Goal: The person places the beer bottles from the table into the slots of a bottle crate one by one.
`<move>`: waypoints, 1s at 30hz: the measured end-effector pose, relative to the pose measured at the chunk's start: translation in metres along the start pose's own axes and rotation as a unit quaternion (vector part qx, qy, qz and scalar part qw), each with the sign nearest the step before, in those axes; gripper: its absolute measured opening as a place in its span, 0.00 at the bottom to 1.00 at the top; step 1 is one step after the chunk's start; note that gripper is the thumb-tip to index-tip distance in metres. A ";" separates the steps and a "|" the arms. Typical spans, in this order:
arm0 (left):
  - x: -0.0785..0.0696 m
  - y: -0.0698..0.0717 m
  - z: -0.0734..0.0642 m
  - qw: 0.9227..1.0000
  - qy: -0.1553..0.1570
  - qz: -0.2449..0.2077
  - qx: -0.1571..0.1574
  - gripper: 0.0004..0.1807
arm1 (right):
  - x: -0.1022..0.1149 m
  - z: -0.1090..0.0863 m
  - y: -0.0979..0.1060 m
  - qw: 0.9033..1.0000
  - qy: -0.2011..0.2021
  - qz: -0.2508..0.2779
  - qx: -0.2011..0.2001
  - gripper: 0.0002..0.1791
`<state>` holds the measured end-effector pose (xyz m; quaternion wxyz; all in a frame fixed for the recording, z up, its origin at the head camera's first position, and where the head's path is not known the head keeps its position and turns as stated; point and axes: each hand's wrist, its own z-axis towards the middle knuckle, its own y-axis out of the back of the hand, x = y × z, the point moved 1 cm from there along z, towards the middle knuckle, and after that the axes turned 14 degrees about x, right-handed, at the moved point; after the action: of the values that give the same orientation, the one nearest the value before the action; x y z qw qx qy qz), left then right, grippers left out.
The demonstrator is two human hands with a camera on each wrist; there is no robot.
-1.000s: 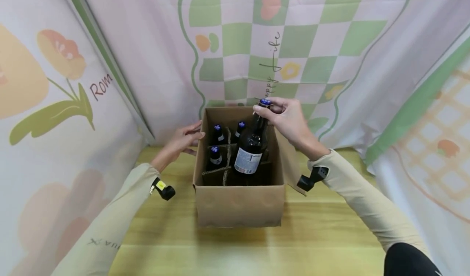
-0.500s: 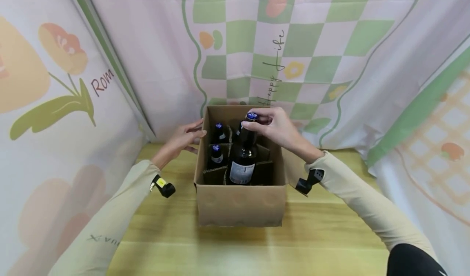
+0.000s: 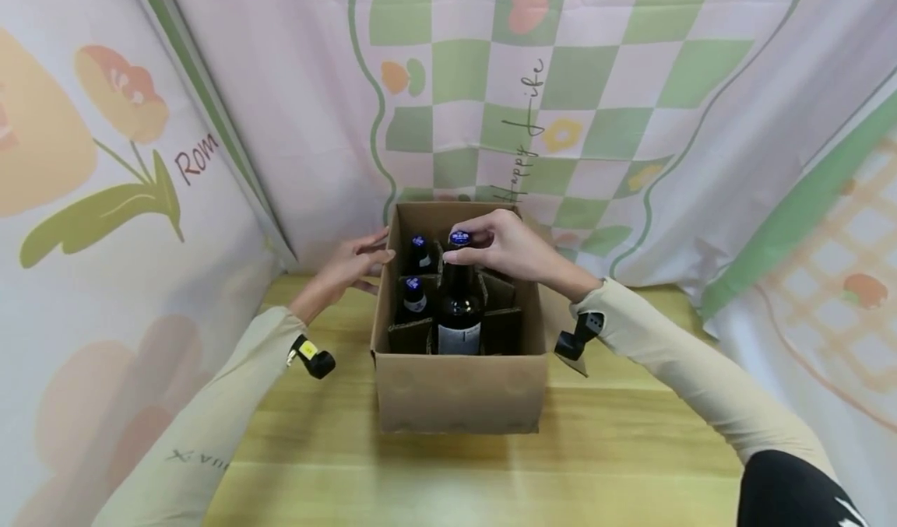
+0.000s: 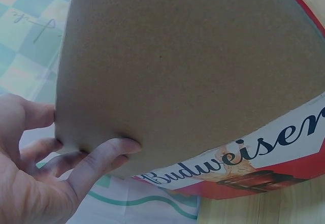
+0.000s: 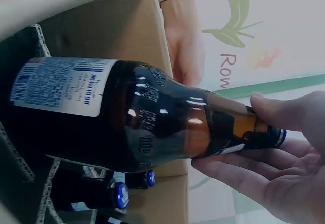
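My right hand [image 3: 501, 240] pinches a dark beer bottle [image 3: 459, 301] by its neck, just below the blue cap; its fingers and thumb show around the neck in the right wrist view. The bottle stands upright, its lower part down inside an open cardboard box [image 3: 459, 395], with the top of its pale label above the front wall. At the box's left side my left hand [image 3: 345, 266] holds the rim, thumb at the edge and fingers against the cardboard flap [image 4: 177, 66] in the left wrist view. Other capped bottles [image 3: 413, 297] stand in the box's left compartments.
Corrugated dividers [image 3: 501, 328] split the box into cells, and a flap [image 3: 571, 356] sticks out on its right. Under it lies a wooden table [image 3: 455, 480]. Patterned curtains [image 3: 462, 75] rise close behind and on both sides. Budweiser print [image 4: 238, 155] marks the box's outside.
My right hand has moved down and left, lowering the bottle deeper into the box and straightening it from a tilt. My left hand has stayed at the left rim.
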<state>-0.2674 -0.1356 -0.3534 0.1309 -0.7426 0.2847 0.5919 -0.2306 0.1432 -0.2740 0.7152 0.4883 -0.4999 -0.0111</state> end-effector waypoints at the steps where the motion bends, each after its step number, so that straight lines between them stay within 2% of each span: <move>1: 0.000 0.000 0.000 1.000 -0.002 0.001 0.001 0.38 | 0.001 0.002 0.000 1.000 0.000 0.001 0.010 0.15; 7: -0.001 -0.003 0.002 1.000 0.005 -0.005 -0.001 0.38 | 0.002 0.013 -0.002 0.998 0.012 -0.015 0.062 0.22; 13: -0.001 -0.004 0.001 1.000 0.009 -0.002 -0.003 0.38 | -0.005 0.021 -0.009 0.992 0.018 -0.030 0.122 0.26; 21: 0.000 0.000 -0.001 1.000 0.005 0.000 -0.004 0.38 | -0.007 0.023 -0.011 0.988 0.015 -0.049 0.147 0.22; 30: -0.002 0.000 0.000 1.000 0.006 0.001 -0.006 0.38 | -0.006 0.030 -0.014 0.977 0.003 -0.076 0.200 0.17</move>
<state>-0.2674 -0.1351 -0.3511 0.1243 -0.7469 0.2823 0.5891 -0.2487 0.1185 -0.2875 0.6013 0.6582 -0.4516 0.0363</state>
